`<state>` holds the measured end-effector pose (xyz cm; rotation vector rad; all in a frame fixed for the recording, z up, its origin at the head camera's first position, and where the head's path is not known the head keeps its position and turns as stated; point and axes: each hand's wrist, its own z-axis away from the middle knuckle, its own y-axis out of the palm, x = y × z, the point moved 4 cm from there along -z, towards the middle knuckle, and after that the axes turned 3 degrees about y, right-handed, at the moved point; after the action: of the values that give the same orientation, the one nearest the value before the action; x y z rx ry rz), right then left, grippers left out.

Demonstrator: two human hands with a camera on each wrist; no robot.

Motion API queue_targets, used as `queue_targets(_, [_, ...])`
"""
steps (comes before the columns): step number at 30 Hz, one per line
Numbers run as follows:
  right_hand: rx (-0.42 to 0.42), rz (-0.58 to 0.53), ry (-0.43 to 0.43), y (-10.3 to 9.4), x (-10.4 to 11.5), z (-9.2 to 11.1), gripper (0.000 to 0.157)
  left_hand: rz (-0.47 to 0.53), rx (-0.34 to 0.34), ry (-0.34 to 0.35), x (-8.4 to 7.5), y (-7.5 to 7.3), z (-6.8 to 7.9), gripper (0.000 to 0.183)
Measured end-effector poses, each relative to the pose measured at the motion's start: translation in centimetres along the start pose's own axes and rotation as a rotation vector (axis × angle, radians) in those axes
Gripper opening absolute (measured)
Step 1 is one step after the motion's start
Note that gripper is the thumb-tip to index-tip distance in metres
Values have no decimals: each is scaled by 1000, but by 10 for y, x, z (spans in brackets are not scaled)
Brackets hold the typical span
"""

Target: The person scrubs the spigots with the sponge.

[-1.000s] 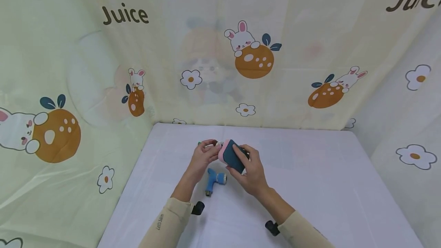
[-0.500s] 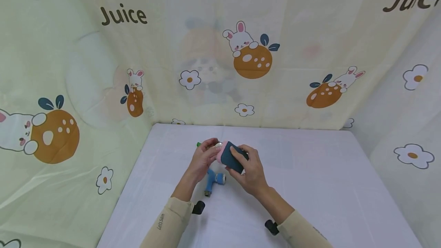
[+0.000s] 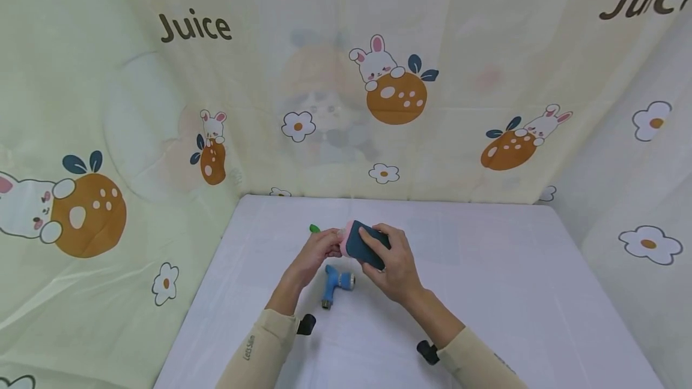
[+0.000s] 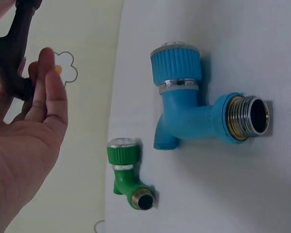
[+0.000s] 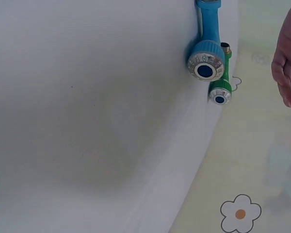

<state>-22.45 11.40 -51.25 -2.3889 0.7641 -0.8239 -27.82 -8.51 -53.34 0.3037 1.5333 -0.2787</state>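
In the head view my right hand (image 3: pixel 394 263) grips a teal and pink sponge (image 3: pixel 367 246), its pink side turned left. My left hand (image 3: pixel 319 252) meets that pink side. The left wrist view has my left hand (image 4: pixel 29 145) holding a dark tap (image 4: pixel 13 53), fingers curled behind it. The tap's upper end is cut off there. Below the hands a blue tap (image 3: pixel 337 281) lies on the table. Farther back a green tap (image 3: pixel 315 229) shows partly past the left hand. In the right wrist view a hand (image 5: pixel 286 63) appears at the right edge; the sponge is out of sight.
The white-covered table (image 3: pixel 486 293) reaches back to a printed curtain (image 3: pixel 324 77), which also rises on both sides. Black wrist mounts (image 3: pixel 306 324) stick out from the cuffs. The blue tap lies just in front of the hands.
My left hand has shifted slightly down and turned, and the silver knob by its fingers is no longer visible. More of the green tap shows. The sponge has moved slightly; the blue tap lies still.
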Motion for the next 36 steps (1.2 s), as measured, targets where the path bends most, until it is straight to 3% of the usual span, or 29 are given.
queue_targets(3, [8, 9, -4, 0, 0, 0, 71, -18, 43, -2, -1, 0, 1, 32])
queue_targets(7, [20, 22, -9, 0, -1, 1, 71, -19, 47, 0, -2, -1, 3, 33])
queue_targets(21, [45, 54, 50, 4, -10, 6, 72, -189, -137, 85, -5, 1, 5, 31])
queue_targets(36, [8, 49, 64, 4, -16, 9, 70, -217, -169, 93, -5, 2, 5, 31])
